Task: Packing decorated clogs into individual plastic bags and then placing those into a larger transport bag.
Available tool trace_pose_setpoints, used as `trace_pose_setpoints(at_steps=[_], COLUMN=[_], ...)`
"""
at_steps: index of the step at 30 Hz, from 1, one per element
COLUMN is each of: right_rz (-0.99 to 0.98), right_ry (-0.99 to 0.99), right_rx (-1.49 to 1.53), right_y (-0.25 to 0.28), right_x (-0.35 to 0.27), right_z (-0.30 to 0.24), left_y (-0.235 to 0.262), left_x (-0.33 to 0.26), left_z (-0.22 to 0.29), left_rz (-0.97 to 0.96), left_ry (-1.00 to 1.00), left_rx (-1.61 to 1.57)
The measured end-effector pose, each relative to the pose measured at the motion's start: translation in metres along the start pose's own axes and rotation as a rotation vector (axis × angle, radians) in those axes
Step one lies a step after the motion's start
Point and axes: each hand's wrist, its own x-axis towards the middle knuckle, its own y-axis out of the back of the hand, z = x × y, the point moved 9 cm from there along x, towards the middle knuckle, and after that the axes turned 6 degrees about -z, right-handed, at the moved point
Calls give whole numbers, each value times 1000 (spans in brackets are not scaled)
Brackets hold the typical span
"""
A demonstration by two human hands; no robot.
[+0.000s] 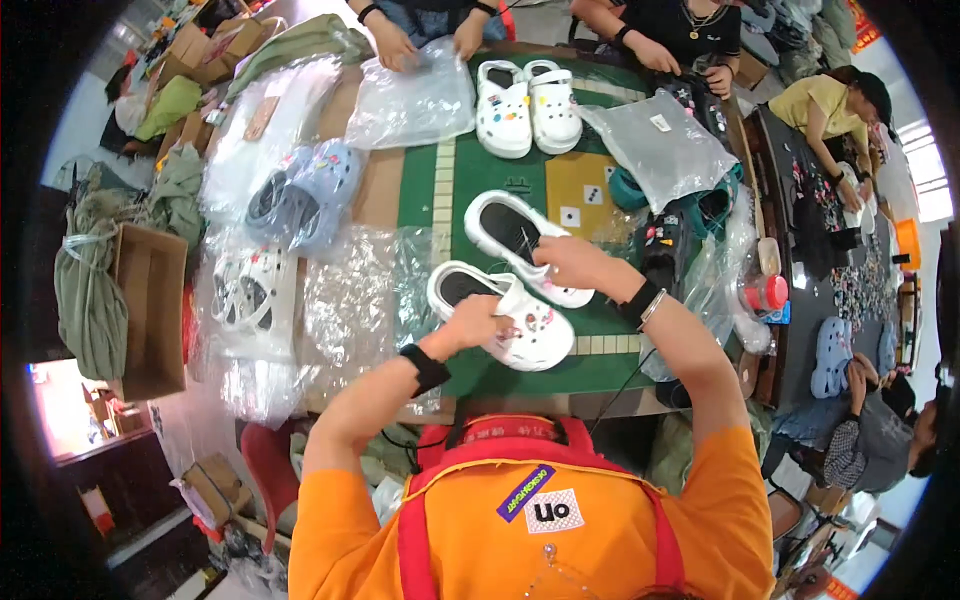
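Note:
Two white clogs lie in front of me on the green mat (415, 185), toes pointing to the lower right, dark insoles showing. My left hand (468, 326) closes on the side of the nearer clog (542, 345), which has small colourful charms on its upper. Over the farther clog (508, 230) my right hand (580, 262) has its fingers curled onto the upper, hiding most of it. Beyond them stands another pair of white clogs (503, 120) with charms.
Clear plastic bags (350, 300) cover the table's left part, with bagged blue-grey clogs (320, 195) and bagged white clogs (250, 290). Dark clogs (660, 245) and a frosted bag (660, 145) lie right. Across the table, one person's hands (395, 48) hold a bag; another person handles black clogs (705, 105).

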Motion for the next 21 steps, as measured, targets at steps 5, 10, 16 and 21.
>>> trace_pose_setpoints(at_steps=[5, 10, 16, 21], right_rz=[-92, 162, 197, -91], right_ry=[79, -28, -524, -781], right_rx=[-157, 335, 527, 796], right_y=[-55, -27, -70, -173], right_x=[4, -19, -111, -171], right_z=[-33, -37, 14, 10], left_y=[-78, -66, 23, -15], left_x=[-20, -40, -27, -6], left_z=[-8, -4, -7, -3], left_rz=[-220, -489, 99, 138], left_ry=[-121, -222, -84, -271], left_rx=[-40, 235, 573, 698])
